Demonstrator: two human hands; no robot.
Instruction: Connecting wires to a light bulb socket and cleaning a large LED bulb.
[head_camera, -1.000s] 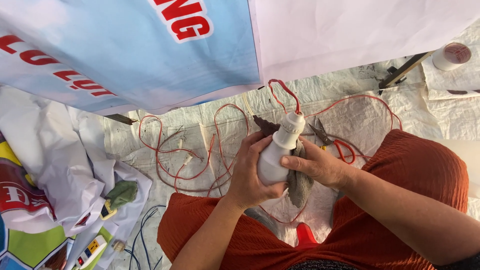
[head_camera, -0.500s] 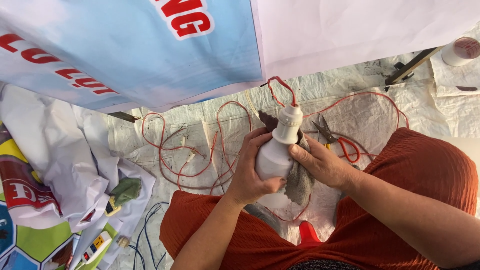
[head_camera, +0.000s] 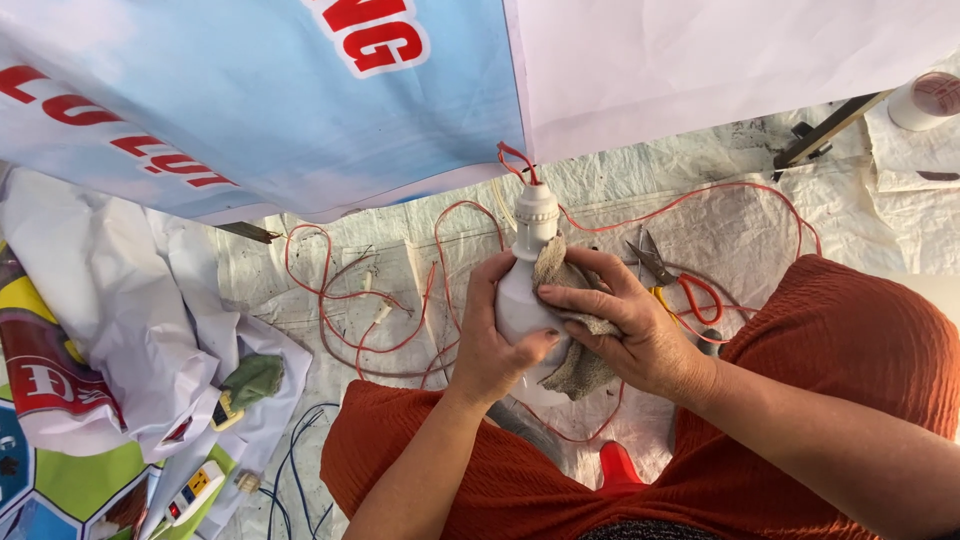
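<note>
Centre of frame: left hand (head_camera: 497, 345) wraps the bulb (head_camera: 520, 300) from the left, fingers curled round the white body, thumb across the lower front, a closed, firm grip, likely to keep it from turning. The bulb sits in a white socket (head_camera: 536, 212) with red wire (head_camera: 620, 220) coming out of the top, so the whole thing is held neck-up, over the lap.

Right hand (head_camera: 625, 325) presses a grey rag (head_camera: 575, 330) against the bulb's right side, fingers flat and spread over the cloth, rag pinched between palm and bulb (rag's tail hangs below the hand). Hand is closed on the rag, not on the bulb itself.

Right of the hands, pliers (head_camera: 655, 262) with red-and-yellow handles lie on the white sheet (head_camera: 700, 170), near but apart. More red wire loops across the sheet at centre left. Blue banner (head_camera: 250, 110) fills the upper left. Lower left: crumpled paper (head_camera: 110, 320) and a small green rag (head_camera: 252, 380). Tape roll (head_camera: 925, 100) at upper right edge.
</note>
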